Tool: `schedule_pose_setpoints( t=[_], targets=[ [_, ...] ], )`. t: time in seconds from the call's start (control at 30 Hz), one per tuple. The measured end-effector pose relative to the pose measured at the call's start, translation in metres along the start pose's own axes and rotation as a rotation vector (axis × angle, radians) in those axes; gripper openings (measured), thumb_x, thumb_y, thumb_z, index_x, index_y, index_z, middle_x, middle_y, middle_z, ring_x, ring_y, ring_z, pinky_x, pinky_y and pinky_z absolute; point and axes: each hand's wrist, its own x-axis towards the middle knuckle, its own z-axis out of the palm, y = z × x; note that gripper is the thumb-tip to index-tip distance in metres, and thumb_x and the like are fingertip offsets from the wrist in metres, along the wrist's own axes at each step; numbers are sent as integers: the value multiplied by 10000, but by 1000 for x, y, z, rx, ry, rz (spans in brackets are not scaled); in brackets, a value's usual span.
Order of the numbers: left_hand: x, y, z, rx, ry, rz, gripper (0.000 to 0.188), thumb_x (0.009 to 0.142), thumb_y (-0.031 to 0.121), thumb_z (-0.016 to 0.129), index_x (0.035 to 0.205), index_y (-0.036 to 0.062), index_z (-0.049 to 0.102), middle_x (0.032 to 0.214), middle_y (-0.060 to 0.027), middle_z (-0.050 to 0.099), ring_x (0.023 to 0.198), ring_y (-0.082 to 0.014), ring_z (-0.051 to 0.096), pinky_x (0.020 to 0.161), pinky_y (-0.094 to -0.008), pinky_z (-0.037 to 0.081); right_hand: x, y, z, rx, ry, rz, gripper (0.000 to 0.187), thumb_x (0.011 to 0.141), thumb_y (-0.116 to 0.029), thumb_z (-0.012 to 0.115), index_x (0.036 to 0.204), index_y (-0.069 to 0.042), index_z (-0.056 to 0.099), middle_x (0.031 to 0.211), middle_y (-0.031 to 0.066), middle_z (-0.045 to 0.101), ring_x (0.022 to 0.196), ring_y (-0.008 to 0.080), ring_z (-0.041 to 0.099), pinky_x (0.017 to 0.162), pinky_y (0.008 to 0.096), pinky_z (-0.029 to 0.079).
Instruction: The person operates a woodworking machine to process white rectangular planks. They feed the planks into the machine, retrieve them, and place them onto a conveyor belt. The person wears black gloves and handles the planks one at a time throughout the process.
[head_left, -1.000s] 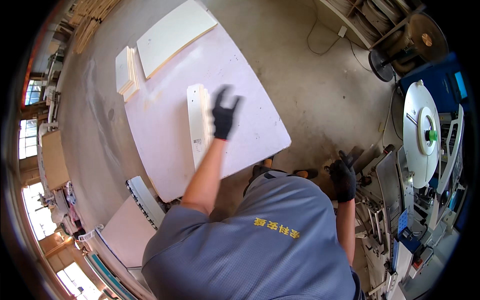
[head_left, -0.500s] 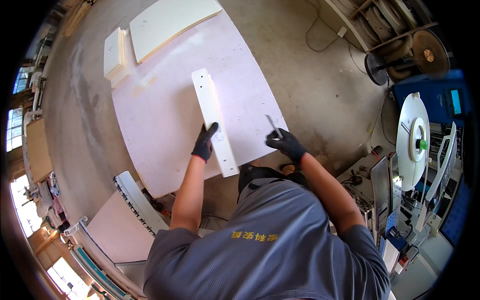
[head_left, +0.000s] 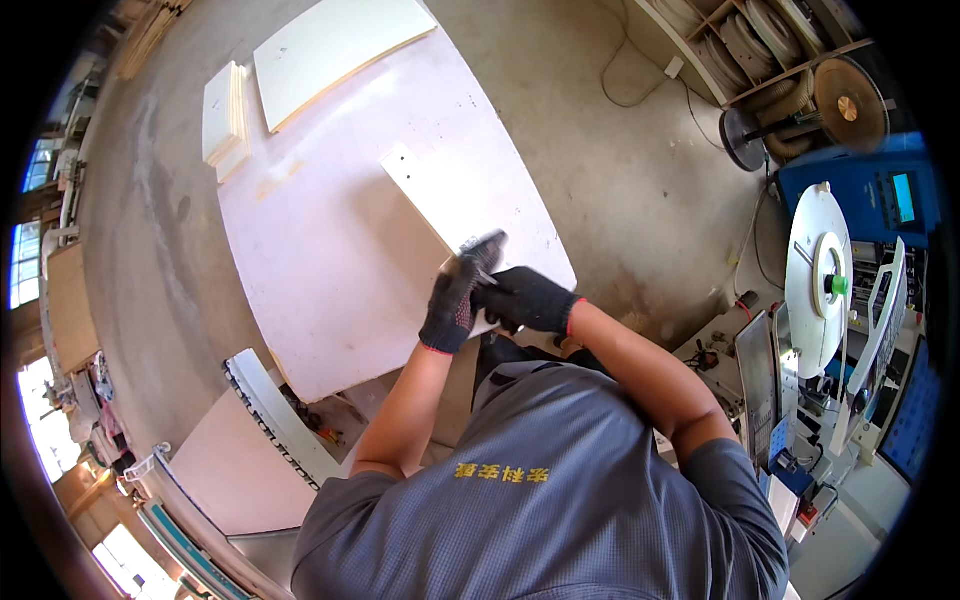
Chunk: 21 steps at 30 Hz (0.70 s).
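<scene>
A long narrow white board [head_left: 430, 203], with small dark holes at its far end, slants over the near part of the pale worktable. My left hand [head_left: 456, 300], in a black glove, grips its near part; the fingers are partly smeared by motion. Close against it, my right hand [head_left: 532, 299], also black-gloved, is closed around a thin flat grey tool [head_left: 487, 278], mostly hidden between the two hands. What kind of tool it is, I cannot make out. My hands cover the board's near end.
The pale worktable [head_left: 320, 300] bears a large white panel [head_left: 340, 55] and a stack of narrow boards [head_left: 224, 115] at its far left. On the right stands a machine with a white reel [head_left: 820, 280] and a blue housing [head_left: 860, 185]. A pinkish panel [head_left: 245, 465] is at lower left.
The right hand has moved left with the tool, up to the left hand and the board. The board has turned, its near end swinging right.
</scene>
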Motion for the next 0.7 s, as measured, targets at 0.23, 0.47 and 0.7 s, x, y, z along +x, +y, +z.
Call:
schedule_pose_setpoints(
  t=[0.23, 0.47, 0.7],
  targets=[
    [-7, 8, -57, -501, 778, 93, 303, 1001, 384, 552, 907, 95, 550, 765, -43, 563, 733, -226, 595, 768, -381, 521, 44, 34, 2, -734, 513, -314, 1005, 695, -498, 808, 1458, -31, 348, 1408, 214, 441, 1268, 387, 463, 1023, 469, 410],
    [-2, 23, -55, -122, 788, 14, 189, 933, 243, 671, 977, 86, 574, 787, -31, 569, 508, -108, 459, 494, -288, 398, 45, 52, 9, -508, 477, -5, 1058, 722, -258, 769, 1543, -50, 135, 1427, 269, 437, 1231, 431, 517, 1004, 447, 464],
    [29, 47, 7, 55, 534, 228, 546, 917, 188, 678, 1381, 21, 445, 971, -61, 604, 635, -81, 509, 587, -243, 444, -60, 121, -27, -742, 681, -416, 942, 681, -178, 771, 1492, -43, 312, 1310, 245, 532, 1169, 426, 534, 1015, 482, 433]
  ],
)
